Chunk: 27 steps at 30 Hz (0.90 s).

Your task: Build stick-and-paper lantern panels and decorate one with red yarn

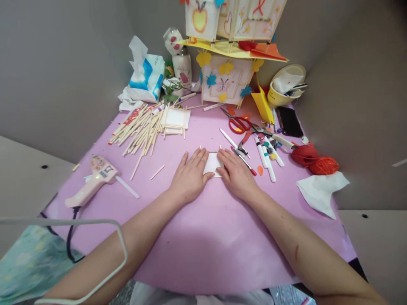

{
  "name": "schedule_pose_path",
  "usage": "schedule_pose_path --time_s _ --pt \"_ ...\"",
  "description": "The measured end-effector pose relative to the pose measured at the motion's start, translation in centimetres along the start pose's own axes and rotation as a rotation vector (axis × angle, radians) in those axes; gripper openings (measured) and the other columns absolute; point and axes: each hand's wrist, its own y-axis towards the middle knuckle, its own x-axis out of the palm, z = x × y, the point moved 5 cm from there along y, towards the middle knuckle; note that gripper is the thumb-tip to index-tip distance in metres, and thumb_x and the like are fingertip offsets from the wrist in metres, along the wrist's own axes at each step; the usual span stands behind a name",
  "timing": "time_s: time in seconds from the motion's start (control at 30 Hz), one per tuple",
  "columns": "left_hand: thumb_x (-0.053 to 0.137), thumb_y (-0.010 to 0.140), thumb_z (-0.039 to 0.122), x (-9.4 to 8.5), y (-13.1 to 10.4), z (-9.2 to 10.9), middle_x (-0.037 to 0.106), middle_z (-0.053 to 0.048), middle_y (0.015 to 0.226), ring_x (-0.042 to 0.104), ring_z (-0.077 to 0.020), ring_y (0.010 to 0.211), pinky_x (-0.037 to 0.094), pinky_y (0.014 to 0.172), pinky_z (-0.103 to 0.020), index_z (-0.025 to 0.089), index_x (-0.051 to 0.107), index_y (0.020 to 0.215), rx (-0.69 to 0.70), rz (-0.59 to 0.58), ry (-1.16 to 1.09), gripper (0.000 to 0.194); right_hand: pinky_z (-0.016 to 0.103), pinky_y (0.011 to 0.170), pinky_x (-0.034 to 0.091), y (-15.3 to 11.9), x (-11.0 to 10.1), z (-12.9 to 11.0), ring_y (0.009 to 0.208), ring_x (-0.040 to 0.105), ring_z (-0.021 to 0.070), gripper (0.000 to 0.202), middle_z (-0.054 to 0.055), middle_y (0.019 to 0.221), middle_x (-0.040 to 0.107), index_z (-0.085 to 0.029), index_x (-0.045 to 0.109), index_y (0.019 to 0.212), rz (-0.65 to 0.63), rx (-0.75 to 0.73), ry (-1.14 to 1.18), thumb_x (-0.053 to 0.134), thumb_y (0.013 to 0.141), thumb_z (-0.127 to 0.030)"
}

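A small white panel (pixel 213 164) framed with thin wooden sticks lies on the purple tabletop (pixel 203 241). Flat over its left side rests my left hand (pixel 190 176), fingers stretched out and palm down. My right hand (pixel 237 173) lies the same way across the right side, its fingers extended. Both hands touch the panel and hide its side edges; two stick ends poke out beyond the fingertips. Just right of my right fingers are a white pen (pixel 227 137) and a red-and-black pen (pixel 248 164).
A glue gun (pixel 95 180) and a pile of wooden sticks (pixel 140 129) are on the left. Behind stands a decorated paper lantern (pixel 225 80). Red scissors (pixel 239 124), pliers (pixel 246 137), markers (pixel 270 165), red yarn (pixel 322 164) and a tissue (pixel 322 188) lie right.
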Motion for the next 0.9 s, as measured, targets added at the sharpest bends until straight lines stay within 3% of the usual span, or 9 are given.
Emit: schedule_pose_path --time_s 0.13,0.2,0.33,0.43,0.57,0.67,0.73,0.8,0.9 --pt "0.046 0.094 0.047 -0.8 -0.4 -0.3 0.020 -0.016 0.161 0.017 -0.0277 0.149 0.018 0.120 -0.051 0.011 0.022 0.152 -0.019 0.107 -0.070 0.072 0.049 0.117 0.030 -0.4 -0.8 -0.2 0.144 0.030 0.0244 0.052 0.013 0.155 0.034 -0.017 0.040 0.146 0.060 0.027 0.082 0.042 0.095 -0.028" --pt "0.046 0.093 0.048 -1.1 -0.7 -0.6 0.023 -0.019 0.159 0.018 -0.0302 0.148 0.018 0.119 -0.052 0.009 0.027 0.149 -0.084 0.166 -0.078 0.071 0.048 0.116 0.031 -0.6 -1.1 -0.2 0.145 0.029 0.0246 0.051 0.014 0.156 0.031 -0.016 0.040 0.145 0.095 0.066 0.099 0.041 0.096 -0.028" --pt "0.046 0.093 0.047 -1.1 -1.3 -0.8 0.036 -0.022 0.152 0.024 -0.0365 0.145 0.017 0.118 -0.057 0.007 0.046 0.137 -0.211 0.171 -0.027 0.059 0.050 0.114 0.033 -0.9 -1.2 -0.1 0.139 0.038 0.0300 0.043 0.020 0.148 0.042 -0.010 0.055 0.131 0.128 0.135 0.023 0.044 0.095 -0.031" --pt "0.046 0.094 0.041 -0.9 -1.4 -0.2 0.038 -0.020 0.152 0.025 -0.0368 0.145 0.018 0.117 -0.058 0.009 0.051 0.133 -0.169 0.122 -0.008 0.051 0.051 0.114 0.033 -1.0 -1.0 -0.2 0.136 0.040 0.0328 0.039 0.021 0.139 0.052 -0.008 0.062 0.120 0.120 0.115 -0.040 0.046 0.094 -0.032" --pt "0.046 0.092 0.029 -0.9 -1.3 -0.3 0.043 -0.018 0.149 0.029 -0.0351 0.143 0.022 0.117 -0.057 0.010 0.050 0.134 -0.148 0.133 -0.111 0.046 0.052 0.113 0.033 -1.3 -1.2 -0.1 0.134 0.043 0.0312 0.038 0.018 0.136 0.055 -0.011 0.061 0.122 0.141 0.096 0.061 0.047 0.093 -0.031" --pt "0.050 0.089 0.023 -1.2 -1.2 -0.8 0.051 -0.015 0.143 0.041 -0.0300 0.137 0.030 0.115 -0.052 0.014 0.052 0.133 -0.126 0.227 -0.365 0.045 0.048 0.108 0.040 -1.5 -1.7 -0.2 0.125 0.052 0.0267 0.038 0.013 0.132 0.059 -0.017 0.056 0.127 0.213 0.112 0.308 0.048 0.091 -0.028" --pt "0.053 0.086 0.022 -1.3 -1.0 -1.2 0.059 -0.014 0.133 0.055 -0.0251 0.124 0.040 0.109 -0.045 0.015 0.053 0.130 -0.136 0.304 -0.664 0.045 0.043 0.100 0.046 -1.6 -1.8 -0.2 0.116 0.059 0.0235 0.038 0.011 0.127 0.063 -0.020 0.053 0.127 0.262 0.150 0.543 0.050 0.090 -0.027" --pt "0.059 0.082 0.023 -1.1 -0.9 -1.6 0.067 -0.013 0.117 0.065 -0.0211 0.105 0.050 0.097 -0.040 0.014 0.052 0.130 -0.199 0.345 -0.999 0.049 0.040 0.092 0.050 -1.7 -1.6 -0.2 0.106 0.064 0.0216 0.039 0.010 0.119 0.067 -0.020 0.051 0.127 0.276 0.216 0.762 0.052 0.088 -0.029" --pt "0.070 0.074 0.027 -0.6 -0.9 -1.6 0.072 -0.007 0.096 0.069 -0.0177 0.087 0.055 0.084 -0.035 0.014 0.053 0.126 -0.317 0.338 -1.362 0.056 0.036 0.081 0.053 -1.7 -0.9 -0.2 0.091 0.067 0.0199 0.044 0.007 0.101 0.072 -0.021 0.051 0.123 0.228 0.332 0.975 0.060 0.083 -0.035"
